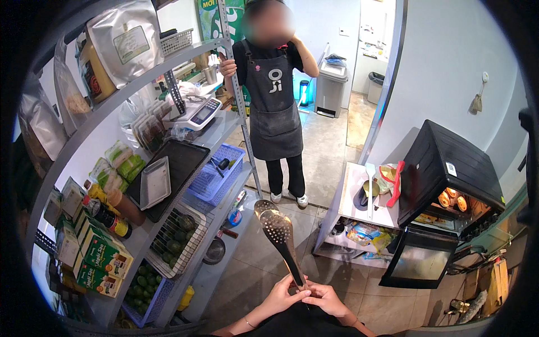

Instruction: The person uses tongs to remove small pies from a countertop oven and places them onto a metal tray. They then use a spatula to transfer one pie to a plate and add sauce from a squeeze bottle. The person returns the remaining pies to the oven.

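Observation:
My left hand and my right hand are close together in front of my body, both gripping the lower end of perforated metal tongs. The tongs' spoon-shaped, hole-dotted heads point away from me, over the tiled floor. My fingers cover part of the handle end. No food shows between the heads.
A person in a dark apron stands ahead, one hand on the metal shelving. At right, a black oven holds several lit food pieces, its glass door hanging down. A low cabinet carries a metal pitcher.

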`<state>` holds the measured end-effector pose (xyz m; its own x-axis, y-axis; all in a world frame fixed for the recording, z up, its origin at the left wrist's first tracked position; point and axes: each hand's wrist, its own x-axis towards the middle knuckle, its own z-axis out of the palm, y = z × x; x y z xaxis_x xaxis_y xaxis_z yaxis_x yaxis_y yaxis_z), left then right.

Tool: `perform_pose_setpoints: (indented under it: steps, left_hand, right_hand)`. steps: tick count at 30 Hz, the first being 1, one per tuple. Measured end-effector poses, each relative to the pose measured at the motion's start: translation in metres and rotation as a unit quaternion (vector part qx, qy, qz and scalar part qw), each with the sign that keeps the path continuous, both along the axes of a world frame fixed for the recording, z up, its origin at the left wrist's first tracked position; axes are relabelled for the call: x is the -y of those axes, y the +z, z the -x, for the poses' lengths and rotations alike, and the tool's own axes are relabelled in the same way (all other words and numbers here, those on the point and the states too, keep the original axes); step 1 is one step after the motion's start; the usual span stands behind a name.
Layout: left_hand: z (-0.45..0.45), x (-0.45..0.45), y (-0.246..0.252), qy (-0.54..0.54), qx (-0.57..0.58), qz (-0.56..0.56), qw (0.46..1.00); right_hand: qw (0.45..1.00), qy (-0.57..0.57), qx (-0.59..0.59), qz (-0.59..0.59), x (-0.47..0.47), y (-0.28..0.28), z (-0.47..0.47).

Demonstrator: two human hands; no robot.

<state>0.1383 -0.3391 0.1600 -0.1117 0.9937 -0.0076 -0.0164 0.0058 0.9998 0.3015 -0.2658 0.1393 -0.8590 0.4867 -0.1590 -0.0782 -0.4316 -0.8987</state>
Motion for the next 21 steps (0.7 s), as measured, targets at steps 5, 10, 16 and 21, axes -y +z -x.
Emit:
perform_pose_setpoints:
  steps: [5,10,16,21]
  left_hand:
    - [-0.005,-0.001,0.0,0.011,-0.002,-0.002,1.0]
    - [-0.01,-0.007,0.002,-0.004,-0.089,0.001,0.996]
    - [-0.031,-0.019,-0.005,0.026,0.079,-0.015,0.996]
    - [-0.052,-0.037,-0.005,0.077,0.146,0.0,0.986]
  right_hand:
    - [1.0,-0.024,-0.005,0.003,0.002,0.002,-0.001]
    - [0.996,-0.068,-0.042,-0.029,0.001,0.0,-0.007]
    - [0.993,-0.088,-0.049,0.056,-0.012,-0.032,-0.059]
    - [0.971,-0.075,0.186,-0.127,-0.028,-0.118,-0.16]
